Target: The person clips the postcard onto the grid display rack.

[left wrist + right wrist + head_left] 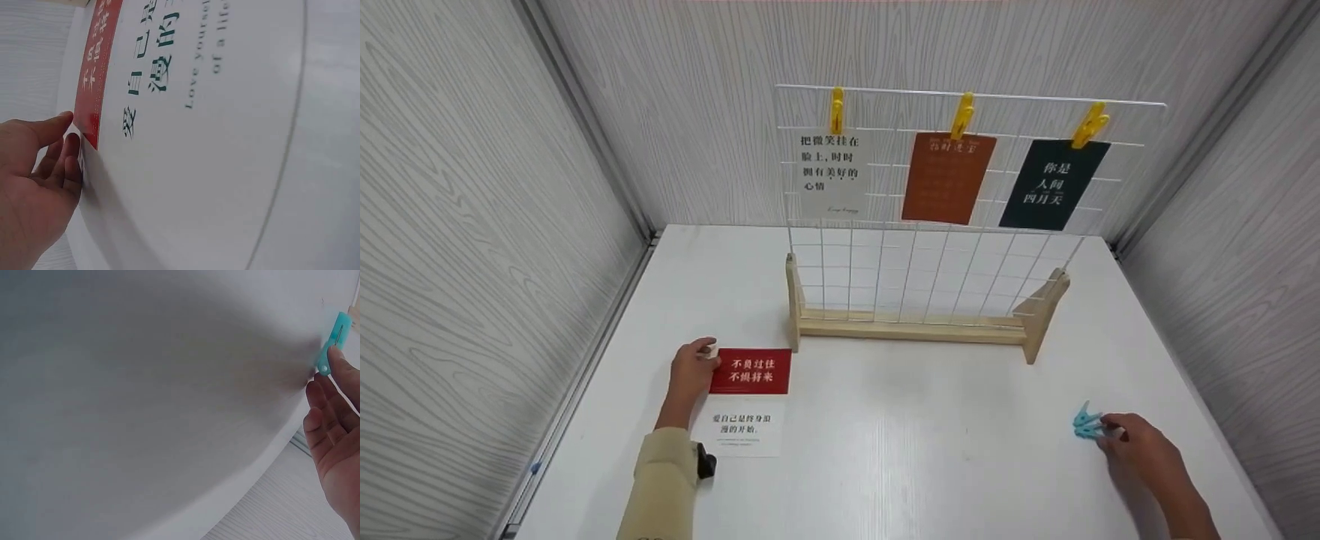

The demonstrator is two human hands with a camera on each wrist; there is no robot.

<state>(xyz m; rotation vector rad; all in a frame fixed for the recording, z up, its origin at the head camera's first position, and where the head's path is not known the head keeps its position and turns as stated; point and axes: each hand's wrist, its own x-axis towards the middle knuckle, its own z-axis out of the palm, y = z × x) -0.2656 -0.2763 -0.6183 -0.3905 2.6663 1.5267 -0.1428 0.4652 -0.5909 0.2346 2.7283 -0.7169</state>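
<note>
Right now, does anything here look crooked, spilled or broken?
Nothing clearly looks spilled or broken. The dark green card and its yellow clothespin slant on the wire grid, but the grid's right side slants too, so that may just be the viewing angle.

One high view, two near ones
The head camera looked forward and down over the table point(885, 450); wrist cameras closely faced the left hand point(692, 371) and right hand point(1144, 446). Head and left-wrist views shared the red card point(751, 371).
</note>
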